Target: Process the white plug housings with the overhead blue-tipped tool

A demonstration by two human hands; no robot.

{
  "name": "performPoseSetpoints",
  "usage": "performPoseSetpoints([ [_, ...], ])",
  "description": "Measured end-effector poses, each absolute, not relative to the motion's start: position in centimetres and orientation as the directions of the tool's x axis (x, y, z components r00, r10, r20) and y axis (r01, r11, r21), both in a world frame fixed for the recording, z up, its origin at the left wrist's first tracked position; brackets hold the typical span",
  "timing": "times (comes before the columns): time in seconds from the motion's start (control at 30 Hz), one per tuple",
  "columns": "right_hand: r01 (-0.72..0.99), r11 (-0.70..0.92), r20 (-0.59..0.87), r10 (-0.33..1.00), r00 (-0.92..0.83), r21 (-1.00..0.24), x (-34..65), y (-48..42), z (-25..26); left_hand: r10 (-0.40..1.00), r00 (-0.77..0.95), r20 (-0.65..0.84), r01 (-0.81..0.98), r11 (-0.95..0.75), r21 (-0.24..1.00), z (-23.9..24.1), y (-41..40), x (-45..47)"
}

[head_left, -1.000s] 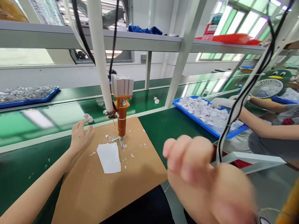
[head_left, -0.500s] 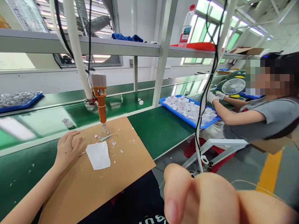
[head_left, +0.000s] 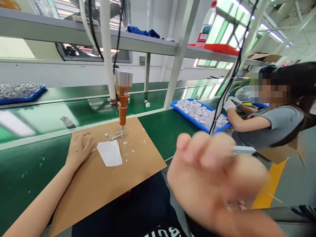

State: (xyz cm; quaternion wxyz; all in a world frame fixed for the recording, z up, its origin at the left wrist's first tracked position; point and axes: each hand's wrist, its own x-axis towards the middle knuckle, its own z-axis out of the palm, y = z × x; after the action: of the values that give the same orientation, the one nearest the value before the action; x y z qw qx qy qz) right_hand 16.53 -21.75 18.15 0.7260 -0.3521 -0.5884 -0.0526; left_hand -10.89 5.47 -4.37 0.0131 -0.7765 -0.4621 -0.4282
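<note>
My left hand (head_left: 79, 147) rests on the left edge of a brown cardboard sheet (head_left: 98, 194), its fingers loosely stretched and apart, holding nothing visible. Beside it lies a white sheet of paper (head_left: 110, 153). Over the cardboard hangs an orange dispenser (head_left: 122, 105) with a thin nozzle. A slim light-blue strip (head_left: 116, 137) lies near its tip, among small white scraps. My right hand (head_left: 209, 177) is raised close to the camera, blurred, with fingers curled inward. Whatever it holds, if anything, is hidden.
A blue tray (head_left: 184, 113) of white pieces stands on the green bench to the right. Beyond it sits a co-worker (head_left: 261, 121) in white gloves. Another blue tray (head_left: 32, 95) is at the far left. A white post (head_left: 106, 49) and cables (head_left: 237, 65) hang in front.
My right hand has come up higher in view, with its fingers still curled. My left hand stays on the cardboard edge. The view has shifted slightly.
</note>
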Motion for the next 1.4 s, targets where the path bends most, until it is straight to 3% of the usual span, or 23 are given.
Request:
performPoseSetpoints([
  [0.03,0.428,0.839,0.896,0.143,0.421,-0.335,16.5,-19.1,17.8,0.710,0.193,0.678,0.727,-0.567,0.387,-4.4,5.5,-10.9],
  [0.1,0.381,0.841,0.854,0.165,0.493,-0.383,16.9,-13.4,16.5,0.707,0.180,0.684,0.725,-0.565,0.394,-4.3,5.7,-10.9],
  [0.2,0.342,0.656,0.732,0.519,0.442,-0.672,17.7,-6.2,14.6,0.694,0.207,0.689,0.731,-0.578,0.363,-4.0,5.8,-10.8],
  [0.27,0.090,0.533,0.520,0.753,0.403,-0.841,17.8,-3.0,13.8,0.685,0.224,0.693,0.739,-0.583,0.338,-3.9,5.9,-10.6],
  [0.43,-0.142,0.367,0.373,0.927,-0.023,-0.920,15.4,-0.5,12.9,0.686,0.248,0.684,0.731,-0.596,0.333,-3.7,5.7,-9.7],
  [0.53,-0.189,0.305,0.339,0.922,-0.186,-0.933,13.4,-0.3,12.6,0.697,0.217,0.683,0.724,-0.584,0.367,-3.5,5.6,-9.4],
  [0.8,-0.273,0.222,0.310,0.888,-0.340,-0.936,10.9,1.4,13.8,0.722,0.158,0.673,0.694,-0.566,0.445,-3.5,5.8,-9.3],
  [1.03,-0.367,0.269,0.354,0.916,-0.190,-0.891,11.1,1.9,12.3,0.793,0.142,0.593,0.694,-0.506,0.512,-2.6,5.4,-9.9],
  [1.4,-0.326,0.252,0.349,0.892,-0.287,-0.911,13.3,3.8,11.7,0.784,0.234,0.575,0.731,-0.532,0.428,-2.5,4.7,-9.6],
])
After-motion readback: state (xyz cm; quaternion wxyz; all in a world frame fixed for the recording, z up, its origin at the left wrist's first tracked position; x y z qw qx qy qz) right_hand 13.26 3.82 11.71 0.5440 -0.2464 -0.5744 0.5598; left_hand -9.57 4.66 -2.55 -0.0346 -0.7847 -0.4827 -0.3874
